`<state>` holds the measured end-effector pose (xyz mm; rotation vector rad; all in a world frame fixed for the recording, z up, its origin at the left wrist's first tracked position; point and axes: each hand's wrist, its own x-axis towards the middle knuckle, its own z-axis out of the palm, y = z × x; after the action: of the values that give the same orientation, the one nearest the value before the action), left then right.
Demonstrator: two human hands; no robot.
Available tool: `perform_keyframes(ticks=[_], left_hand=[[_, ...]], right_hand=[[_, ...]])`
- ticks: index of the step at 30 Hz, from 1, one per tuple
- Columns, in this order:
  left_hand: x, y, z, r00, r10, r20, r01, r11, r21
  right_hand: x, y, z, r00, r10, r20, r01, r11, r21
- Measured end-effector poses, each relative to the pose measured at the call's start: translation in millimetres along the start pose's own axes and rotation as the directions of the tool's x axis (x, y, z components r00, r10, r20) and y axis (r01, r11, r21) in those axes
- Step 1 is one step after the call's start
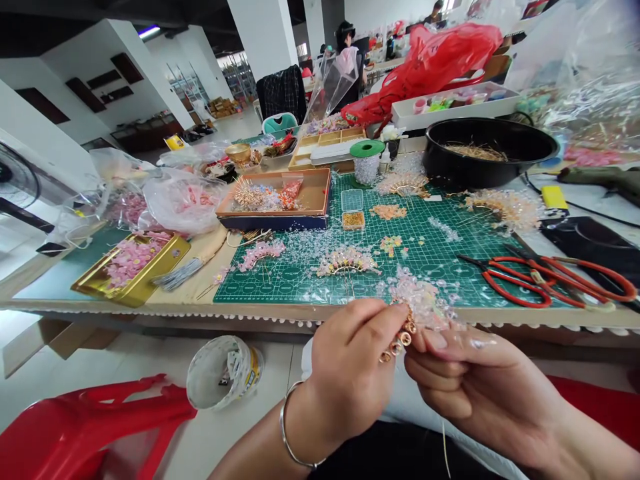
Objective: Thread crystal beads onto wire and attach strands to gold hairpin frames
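Just in front of the table edge, a beaded hair comb point(420, 297) with clear and pale pink beads is held between both hands. Its gold looped base point(400, 340) shows between the fingers. My left hand point(357, 360) is closed round the base from the left, fingers bent over it. From the right, my right hand point(465, 373) pinches the comb's other end, thumb on top. A shiny clear patch lies on the right thumb. Beyond the hands, another beaded comb point(347, 261) and a smaller pink one point(261, 255) lie on the green cutting mat point(295, 283).
Red-handled pliers point(520, 280) and scissors point(585, 273) lie at the right. Behind them stands a black basin point(490, 150). An open box point(275, 200) of ornaments and a gold tray point(131, 267) of pink flowers are leftward. A white bucket point(220, 373) and red stool point(90, 427) stand below.
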<state>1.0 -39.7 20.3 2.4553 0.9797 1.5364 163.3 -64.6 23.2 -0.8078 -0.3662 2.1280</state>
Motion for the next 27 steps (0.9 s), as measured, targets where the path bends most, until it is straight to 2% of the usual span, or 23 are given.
perform_keyframes(ticks=[3,5,9,13,17,21,24,27], left_hand=[[1.9,-3.1,3.6,0.99,-0.143,0.0,0.142,0.986,-0.082],[1.5,-5.9,6.3,0.987,-0.157,-0.021,0.155,0.986,-0.064],[-3.1,-10.1,10.2,0.998,-0.031,-0.061,0.036,0.995,0.088],[-6.7,-11.8,13.4,0.998,0.058,-0.037,-0.052,0.987,0.153],[-6.4,-10.8,19.8,0.996,-0.059,-0.065,0.063,0.996,0.064],[-4.0,-10.8,28.2,0.985,-0.156,-0.078,0.154,0.988,-0.031],[-1.6,-13.3,33.1,0.98,-0.18,-0.09,0.178,0.984,-0.033],[-1.5,-14.8,36.9,0.969,-0.243,-0.031,0.242,0.969,-0.044]], right_hand=[[3.9,-2.9,0.3,0.996,-0.086,-0.016,0.085,0.994,-0.067],[6.3,-7.3,0.9,0.99,-0.143,-0.021,0.138,0.979,-0.147],[8.0,-15.4,1.8,0.972,-0.229,-0.053,0.21,0.946,-0.249],[8.2,-14.5,6.3,0.958,-0.256,-0.131,0.233,0.958,-0.168],[10.9,-8.3,13.9,0.951,-0.254,-0.176,0.245,0.967,-0.072],[16.0,-5.4,17.8,0.927,-0.319,-0.198,0.311,0.948,-0.068],[22.6,-5.5,18.3,0.884,-0.411,-0.221,0.385,0.91,-0.151],[30.9,-5.7,14.6,0.793,-0.549,-0.264,0.47,0.827,-0.31]])
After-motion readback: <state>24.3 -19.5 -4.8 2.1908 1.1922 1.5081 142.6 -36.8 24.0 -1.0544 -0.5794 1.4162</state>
